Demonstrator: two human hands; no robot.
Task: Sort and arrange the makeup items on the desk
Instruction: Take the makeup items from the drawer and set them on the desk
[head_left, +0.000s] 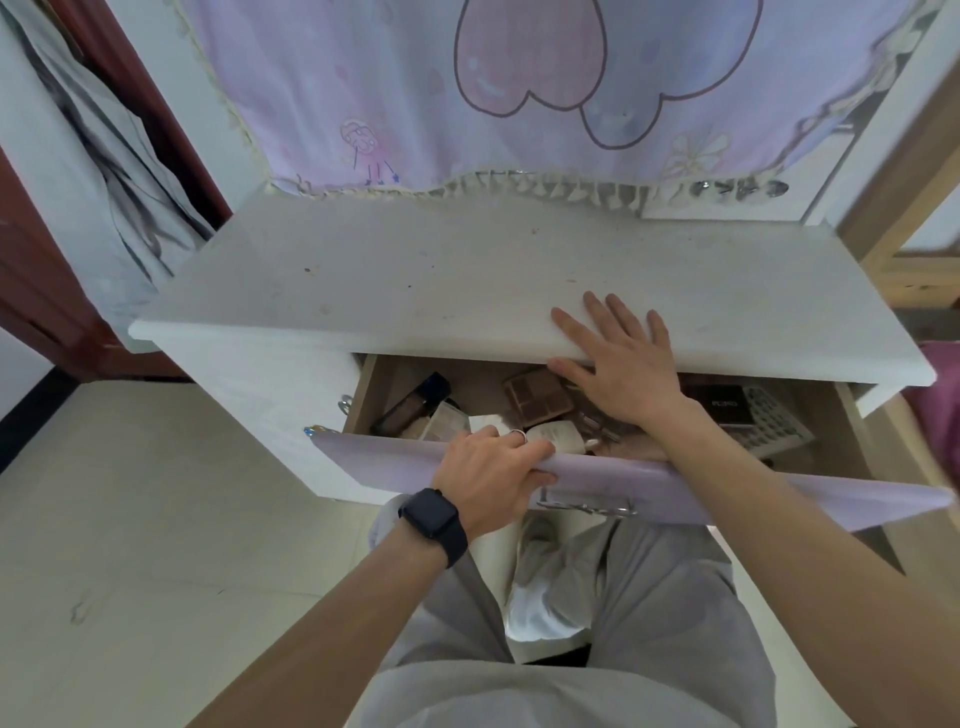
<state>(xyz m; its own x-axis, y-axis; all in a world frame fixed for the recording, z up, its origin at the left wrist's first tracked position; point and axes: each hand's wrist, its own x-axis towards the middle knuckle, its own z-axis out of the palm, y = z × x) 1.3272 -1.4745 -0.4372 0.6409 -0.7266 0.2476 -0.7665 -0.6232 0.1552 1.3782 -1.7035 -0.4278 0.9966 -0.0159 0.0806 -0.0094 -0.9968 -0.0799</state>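
Now | left hand (493, 467) grip curled over drawer front (384, 462) | right hand (618, 358) spread flat on worktop (415, 280) | box (724, 408) lettering unreadable

Count: one desk (415, 275), one open drawer (675, 493), two hands (left hand (493, 478), right hand (618, 358)), one wristwatch (431, 519), one ring (518, 435). In drawer: one brown palette (537, 397), one dark bottle (415, 405); other items overlap, uncountable.

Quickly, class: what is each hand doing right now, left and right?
Left hand: fingers curled over the drawer front, gripping it.
Right hand: open, fingers straight, resting on the desk top.
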